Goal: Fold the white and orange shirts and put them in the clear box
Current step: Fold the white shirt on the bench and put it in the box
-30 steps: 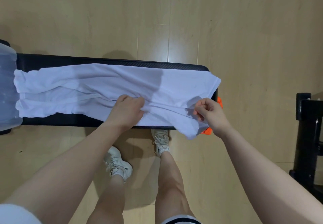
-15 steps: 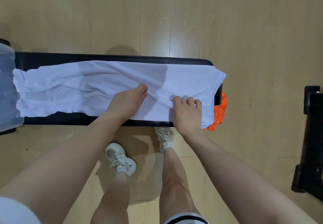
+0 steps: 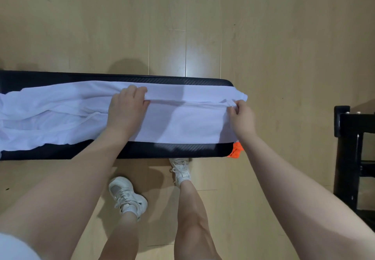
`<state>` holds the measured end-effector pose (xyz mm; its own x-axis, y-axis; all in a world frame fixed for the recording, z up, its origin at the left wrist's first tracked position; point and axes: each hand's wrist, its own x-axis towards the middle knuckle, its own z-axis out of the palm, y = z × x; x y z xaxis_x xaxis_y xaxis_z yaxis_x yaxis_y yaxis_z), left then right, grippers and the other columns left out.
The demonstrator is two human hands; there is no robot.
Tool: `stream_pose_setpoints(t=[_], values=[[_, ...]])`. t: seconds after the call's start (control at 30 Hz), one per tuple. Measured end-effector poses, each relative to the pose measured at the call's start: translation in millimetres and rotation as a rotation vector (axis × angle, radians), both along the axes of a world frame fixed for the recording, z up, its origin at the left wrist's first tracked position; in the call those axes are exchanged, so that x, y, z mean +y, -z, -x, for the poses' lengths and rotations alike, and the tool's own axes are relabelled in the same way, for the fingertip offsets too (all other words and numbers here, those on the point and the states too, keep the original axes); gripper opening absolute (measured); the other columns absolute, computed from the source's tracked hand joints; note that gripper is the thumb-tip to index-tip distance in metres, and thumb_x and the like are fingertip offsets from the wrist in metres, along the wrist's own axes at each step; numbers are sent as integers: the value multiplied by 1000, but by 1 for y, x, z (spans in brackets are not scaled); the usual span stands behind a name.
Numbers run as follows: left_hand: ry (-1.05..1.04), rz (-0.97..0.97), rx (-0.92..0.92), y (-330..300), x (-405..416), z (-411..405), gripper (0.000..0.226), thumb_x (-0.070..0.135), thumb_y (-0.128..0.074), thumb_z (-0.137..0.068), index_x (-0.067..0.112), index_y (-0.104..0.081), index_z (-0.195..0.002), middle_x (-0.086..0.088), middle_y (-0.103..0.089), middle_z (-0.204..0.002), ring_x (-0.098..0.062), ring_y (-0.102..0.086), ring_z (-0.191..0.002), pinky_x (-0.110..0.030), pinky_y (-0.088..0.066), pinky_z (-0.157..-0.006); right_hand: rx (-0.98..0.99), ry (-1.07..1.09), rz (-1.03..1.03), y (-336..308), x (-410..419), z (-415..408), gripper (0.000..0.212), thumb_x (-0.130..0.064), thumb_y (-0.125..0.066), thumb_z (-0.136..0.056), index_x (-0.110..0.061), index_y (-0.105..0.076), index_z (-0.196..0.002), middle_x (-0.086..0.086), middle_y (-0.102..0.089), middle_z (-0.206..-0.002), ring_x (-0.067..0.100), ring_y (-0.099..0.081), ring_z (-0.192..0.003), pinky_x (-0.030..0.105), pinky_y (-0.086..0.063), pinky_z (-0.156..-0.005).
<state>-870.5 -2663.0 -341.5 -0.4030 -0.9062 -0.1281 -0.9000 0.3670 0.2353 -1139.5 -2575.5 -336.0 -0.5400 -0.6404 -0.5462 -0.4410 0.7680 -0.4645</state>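
Left hand (image 3: 126,108) gripping fold of white shirt (image 3: 182,123) mid-bench (image 3: 142,151); right hand (image 3: 241,115) pinching hem at end. Orange shirt (image 3: 235,151) just below right wrist, hanging off edge. Box unseen. Risk: uneven pull skews fold, nudged orange shirt drops.

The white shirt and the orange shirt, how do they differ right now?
The white shirt lies spread along the black bench; the orange shirt is a bunched bit showing at the bench's near right corner. Both hands hold the white shirt, left hand mid-length and right hand at its end; neither touches the orange one. The white one is part folded lengthwise; the orange one's state is mostly hidden.
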Motion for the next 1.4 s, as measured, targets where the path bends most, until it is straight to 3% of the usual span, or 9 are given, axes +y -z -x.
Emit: stream_pose_setpoints(t=[0.07, 0.17, 0.37, 0.6, 0.73, 0.93, 1.1, 1.23, 1.4], values=[[6, 31, -30, 8, 9, 6, 42, 22, -50, -84, 3, -48, -122, -22, -51, -121, -36, -44, -107, -48, -34, -84, 265, -65, -77, 5, -3, -9, 32, -23, -41, -93, -11, -50, -121, 12, -57, -118, 32, -49, -111, 40, -39, -92], [195, 47, -60, 21, 31, 4, 57, 29, -38, -83, 5, -34, -134, -21, -39, -141, -31, -26, -128, -39, -12, -108, 461, -416, 209, 9, 3, -45, 46, -25, -40, -87, -6, -45, -128, 19, -48, -134, 36, -43, -122, 43, -31, -103], [143, -78, -215, 44, 51, -25, 72, 47, -34, -83, 9, -20, -143, -17, -30, -148, -25, -4, -142, -30, 12, -113, 389, -1088, 235, 52, 35, -99, 60, -46, -33, -90, -20, -24, -142, 9, -31, -151, 26, -17, -138, 43, -7, -112], [-23, -153, -185, 27, 28, -66, 61, 46, -36, -85, 2, -53, -123, -19, -53, -132, -37, -54, -116, -43, -22, -104, 462, -828, 11, 44, 37, -105, 69, -53, -21, -91, -14, -14, -147, 10, -8, -155, 28, -8, -142, 42, 5, -113], [-80, -229, -140, 7, 21, -106, 54, 45, -45, -86, 3, -57, -118, -16, -56, -125, -34, -52, -114, -39, -18, -104, 478, -950, 251, 21, 9, -157, 50, -40, -36, -93, -11, -42, -133, 15, -42, -144, 31, -35, -132, 42, -22, -106], [-128, -232, -119, 4, 14, -158, 46, 22, -65, -82, 5, -53, -123, -15, -52, -127, -35, -51, -112, -44, -37, -91, 419, -1131, 403, 15, -51, -243, 25, -29, -49, -85, -15, -64, -100, 4, -67, -106, 27, -55, -101, 32, -27, -77], [-226, -230, -100, 15, 32, -194, 25, 23, -63, -83, 4, -64, -99, -15, -62, -93, -35, -59, -86, -39, -41, -74, 233, -980, 122, 20, -70, -274, 25, -30, -50, -90, -16, -60, -108, 4, -61, -109, 30, -45, -111, 36, -27, -84], [-218, -99, -95, 19, 44, -212, 31, 30, -39, -84, 12, -60, -71, -3, -58, -63, -25, -57, -58, -29, -37, -62, 59, -876, 191, 12, -87, -268, 16, -22, -54, -88, -10, -65, -88, 7, -65, -88, 31, -53, -95, 37, -40, -77], [-589, -11, 62, 7, 39, -210, 16, 6, -62, -78, 7, -64, -94, -11, -64, -91, -32, -59, -86, -35, -37, -79, 290, -857, 267, 14, -96, -279, 15, -17, -55, -86, -6, -64, -90, 17, -64, -95, 39, -55, -90, 39, -40, -70]])
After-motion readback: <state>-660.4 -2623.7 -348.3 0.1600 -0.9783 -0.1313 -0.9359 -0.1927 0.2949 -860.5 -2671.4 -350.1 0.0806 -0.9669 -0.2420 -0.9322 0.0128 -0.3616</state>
